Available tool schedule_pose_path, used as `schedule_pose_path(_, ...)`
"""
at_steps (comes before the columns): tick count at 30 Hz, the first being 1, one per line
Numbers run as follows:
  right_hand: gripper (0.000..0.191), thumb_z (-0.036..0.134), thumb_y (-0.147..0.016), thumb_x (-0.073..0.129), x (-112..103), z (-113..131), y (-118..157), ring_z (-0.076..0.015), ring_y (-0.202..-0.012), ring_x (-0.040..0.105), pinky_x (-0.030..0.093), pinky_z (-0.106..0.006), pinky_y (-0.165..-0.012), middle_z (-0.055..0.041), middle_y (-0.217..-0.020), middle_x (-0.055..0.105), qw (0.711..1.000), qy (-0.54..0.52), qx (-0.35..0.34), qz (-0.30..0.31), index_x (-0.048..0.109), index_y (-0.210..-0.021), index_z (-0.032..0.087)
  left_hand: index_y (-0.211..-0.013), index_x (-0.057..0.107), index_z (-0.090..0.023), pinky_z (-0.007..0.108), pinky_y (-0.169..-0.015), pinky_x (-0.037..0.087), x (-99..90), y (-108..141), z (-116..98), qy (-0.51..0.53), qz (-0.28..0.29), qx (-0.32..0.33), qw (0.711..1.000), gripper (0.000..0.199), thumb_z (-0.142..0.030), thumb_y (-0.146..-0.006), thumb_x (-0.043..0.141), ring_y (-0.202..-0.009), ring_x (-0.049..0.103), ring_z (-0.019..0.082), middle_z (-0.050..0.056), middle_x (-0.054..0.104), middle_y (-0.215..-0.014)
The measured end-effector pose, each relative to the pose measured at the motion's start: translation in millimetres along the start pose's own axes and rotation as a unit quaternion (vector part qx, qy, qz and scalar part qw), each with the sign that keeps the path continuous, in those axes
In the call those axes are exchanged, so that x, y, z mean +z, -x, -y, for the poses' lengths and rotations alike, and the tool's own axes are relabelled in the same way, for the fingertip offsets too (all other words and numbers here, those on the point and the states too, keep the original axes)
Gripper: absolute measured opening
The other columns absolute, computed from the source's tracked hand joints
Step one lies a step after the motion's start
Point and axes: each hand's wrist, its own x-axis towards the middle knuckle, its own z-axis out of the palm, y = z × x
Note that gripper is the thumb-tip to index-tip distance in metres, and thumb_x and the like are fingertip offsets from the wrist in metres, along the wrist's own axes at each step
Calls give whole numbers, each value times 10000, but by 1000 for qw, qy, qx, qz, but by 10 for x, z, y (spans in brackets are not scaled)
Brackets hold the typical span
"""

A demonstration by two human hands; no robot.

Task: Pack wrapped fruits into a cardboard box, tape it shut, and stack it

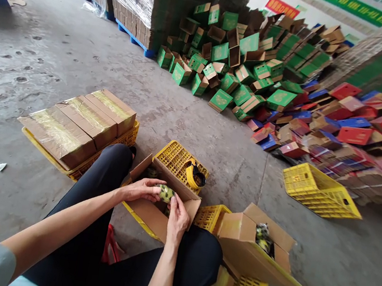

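Note:
My left hand (144, 190) and my right hand (179, 216) hold a small green, yellow and black camouflage-patterned bundle (167, 193) from its two ends. Its exact kind cannot be made out. Both hands are above an open cardboard box (149, 214) that sits on a yellow crate between my knees. Part of the box's inside is hidden by my hands; dark patterned items show dimly in it. To the right, another open carton (244, 249) contains similar camouflage-patterned items (264, 238) in shiny wrapping.
Just beyond the box, a yellow tape dispenser (193, 175) rests on an upturned yellow crate (176, 156). Three taped cartons (80, 122) stand on a crate at left. A yellow crate (318, 189) lies at right. Heaped green boxes (220, 100) and red and blue boxes (355, 135) fill the back.

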Motion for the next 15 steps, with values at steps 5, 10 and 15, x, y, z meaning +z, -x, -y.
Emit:
schedule_pose_path(5,737,753,-804,649,23,20,21,-266,-681,762,650,-381,-686,-167,-1006,816,999,16,32,-5,806,-1149,121,-1364,672,-145,329,-851,555,-14,-17,16,-40,-8,26,999,699,-457,-780,897,-804,724,161,129,757,-1065)
schedule_pose_path(10,751,761,-841,599,5,56,4,-266,-722,752,628,-366,-676,-156,-945,813,999,33,26,11,790,-1168,112,-1197,721,-121,298,-784,568,-8,-19,-6,-75,-18,34,996,594,-538,-797,858,-777,738,171,132,762,-1029)
schedule_pose_path(15,791,644,-775,772,-3,65,13,-312,-1101,717,618,-391,-861,-178,-1267,740,999,1,-3,45,670,-1378,143,-1032,722,-113,271,-733,579,-11,-26,-23,-76,-36,37,996,552,-594,-789,839,-721,735,155,112,762,-958)
